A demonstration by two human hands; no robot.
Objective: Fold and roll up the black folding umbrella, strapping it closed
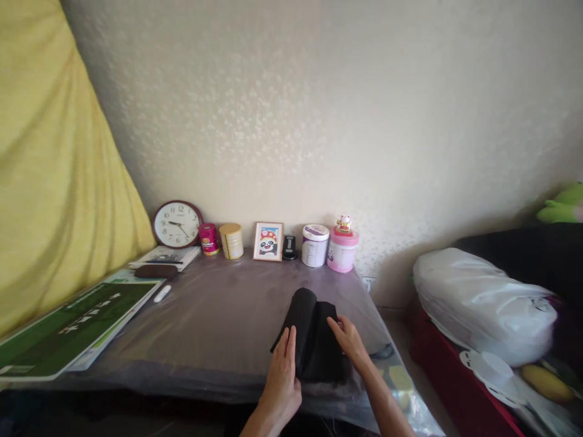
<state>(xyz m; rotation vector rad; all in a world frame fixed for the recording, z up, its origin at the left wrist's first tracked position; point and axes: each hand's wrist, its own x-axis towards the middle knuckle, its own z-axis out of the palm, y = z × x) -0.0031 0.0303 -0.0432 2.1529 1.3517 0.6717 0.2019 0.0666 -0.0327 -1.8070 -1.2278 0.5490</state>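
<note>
Yellow curtain (pixel 50 170) partly off-frame left.

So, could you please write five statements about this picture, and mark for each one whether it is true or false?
1. The left hand and the right hand both touch the black item. True.
2. The clock is to the right of the panda picture. False: the clock is to its left.
3. A cat figurine sits on top of the pink canister. True.
4. The white bag rests on the table. False: the bag lies beyond the table's right edge.
5. The green sheet has white writing on it. True.
</note>
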